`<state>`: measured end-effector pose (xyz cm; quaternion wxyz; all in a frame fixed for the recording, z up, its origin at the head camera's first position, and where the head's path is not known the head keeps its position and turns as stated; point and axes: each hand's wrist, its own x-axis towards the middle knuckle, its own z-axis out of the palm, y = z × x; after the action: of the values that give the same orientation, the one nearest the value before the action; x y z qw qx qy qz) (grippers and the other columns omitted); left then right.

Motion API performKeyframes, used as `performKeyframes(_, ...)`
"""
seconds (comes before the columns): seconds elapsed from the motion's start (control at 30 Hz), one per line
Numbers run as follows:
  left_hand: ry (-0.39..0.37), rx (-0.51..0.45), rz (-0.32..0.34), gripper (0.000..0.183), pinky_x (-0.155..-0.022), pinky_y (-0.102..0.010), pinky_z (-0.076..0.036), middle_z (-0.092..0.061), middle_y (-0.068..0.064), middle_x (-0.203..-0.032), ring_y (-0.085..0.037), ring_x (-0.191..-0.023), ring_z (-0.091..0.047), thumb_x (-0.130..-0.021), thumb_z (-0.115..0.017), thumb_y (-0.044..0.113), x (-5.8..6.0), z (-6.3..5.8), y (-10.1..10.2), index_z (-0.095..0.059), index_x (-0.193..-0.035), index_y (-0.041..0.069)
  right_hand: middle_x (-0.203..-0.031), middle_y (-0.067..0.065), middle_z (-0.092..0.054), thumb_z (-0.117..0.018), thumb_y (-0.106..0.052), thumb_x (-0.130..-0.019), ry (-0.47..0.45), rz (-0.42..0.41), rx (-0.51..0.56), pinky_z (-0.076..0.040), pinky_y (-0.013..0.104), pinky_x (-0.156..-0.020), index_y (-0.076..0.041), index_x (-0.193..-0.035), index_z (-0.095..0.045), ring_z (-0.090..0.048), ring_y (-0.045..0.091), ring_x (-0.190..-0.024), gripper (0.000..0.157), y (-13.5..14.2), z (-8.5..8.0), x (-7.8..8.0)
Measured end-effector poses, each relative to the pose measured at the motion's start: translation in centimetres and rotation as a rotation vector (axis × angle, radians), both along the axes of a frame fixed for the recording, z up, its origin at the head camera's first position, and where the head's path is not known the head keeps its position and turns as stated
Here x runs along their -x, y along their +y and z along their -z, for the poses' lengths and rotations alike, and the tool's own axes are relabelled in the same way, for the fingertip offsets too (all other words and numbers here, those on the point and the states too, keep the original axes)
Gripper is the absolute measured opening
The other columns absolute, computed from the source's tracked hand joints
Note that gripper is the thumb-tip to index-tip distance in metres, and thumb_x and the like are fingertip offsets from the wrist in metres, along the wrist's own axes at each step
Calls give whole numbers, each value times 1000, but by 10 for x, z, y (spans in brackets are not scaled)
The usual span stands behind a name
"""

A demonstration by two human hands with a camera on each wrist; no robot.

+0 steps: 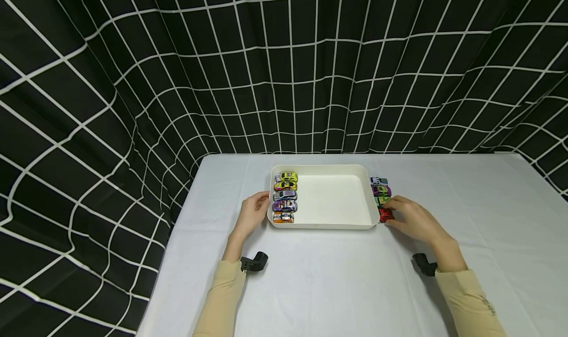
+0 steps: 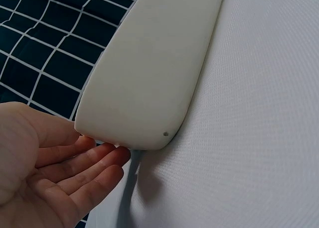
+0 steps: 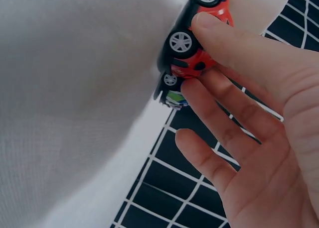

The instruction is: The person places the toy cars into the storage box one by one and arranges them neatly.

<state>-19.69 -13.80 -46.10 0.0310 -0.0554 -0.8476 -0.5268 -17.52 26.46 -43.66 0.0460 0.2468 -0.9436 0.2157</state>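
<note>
A white tray (image 1: 337, 199) lies on the table with a column of several toy cars (image 1: 285, 195) along its inner left side. My left hand (image 1: 253, 213) is at the tray's left end, its loosely extended fingers touching the outer wall (image 2: 144, 78). Beyond the tray's right end, my right hand (image 1: 412, 219) holds a red toy car (image 3: 219, 11) between thumb and fingers, the thumb on its wheeled side. That car is at the near end of a column of toy cars (image 1: 380, 190), close against the tray's right wall. Another car with green and blue markings (image 3: 175, 98) shows just past it.
A white cloth (image 1: 328, 283) covers the table. Black curtains (image 1: 310, 81) with a white grid hang behind it and at the left. Each wrist wears a black camera band, one at the left wrist (image 1: 255, 262) and one at the right (image 1: 425, 265).
</note>
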Motion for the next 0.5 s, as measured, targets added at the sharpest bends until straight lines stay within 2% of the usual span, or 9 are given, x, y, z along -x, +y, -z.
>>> performKeyframes(0.5,13,2,5,29,-86,-35,-53,-63,-24,-106,-32,-97,-63,-92,-54,4,-1,-2,0,-56,-118,-10,-99,16,-62,-74,-1,-74,37,-3,6,-51,50,-76,5,-102,-64,-61,34,-90,30,0,7,1)
